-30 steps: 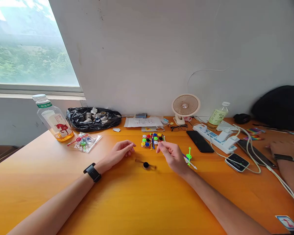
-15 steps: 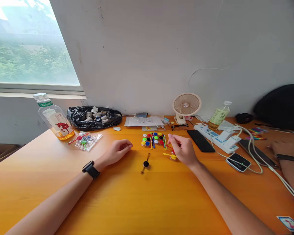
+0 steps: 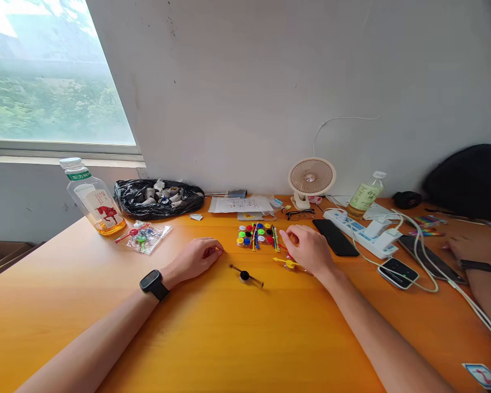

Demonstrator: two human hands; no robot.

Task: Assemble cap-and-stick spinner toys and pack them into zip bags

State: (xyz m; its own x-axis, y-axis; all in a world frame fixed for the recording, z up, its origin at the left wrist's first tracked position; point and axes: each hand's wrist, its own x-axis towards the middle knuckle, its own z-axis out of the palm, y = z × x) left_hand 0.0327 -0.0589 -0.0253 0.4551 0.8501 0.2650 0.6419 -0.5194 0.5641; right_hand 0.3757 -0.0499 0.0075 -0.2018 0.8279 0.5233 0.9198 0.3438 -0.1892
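Note:
A black spinner (image 3: 244, 277) with two slim arms, blurred by motion, turns on the table between my hands. My left hand (image 3: 198, 258) rests on the wood to its left, fingers loosely bent, thumb apart, with nothing seen in it. Beside a yellow arrow spinner (image 3: 289, 264), my right hand (image 3: 310, 249) hangs low with relaxed fingers, the thumb away from the bent forefinger. A red piece shows partly near those fingertips, but no grip on it is visible. Behind are rows of coloured round bases (image 3: 245, 233) and several coloured sticks (image 3: 275, 238) laid among them.
On the left are a large bottle (image 3: 100, 207), a clear bag of spinner parts (image 3: 147, 239) and a black plastic bag (image 3: 126, 204). A phone (image 3: 335, 237), a power strip (image 3: 358, 232) and cables lie right. Another person's hand (image 3: 472, 250) is at far right.
The black spinner's arms have turned from near upright to slanting down to the right. My right hand has lowered slightly and its fingers have loosened. My left hand has barely moved.

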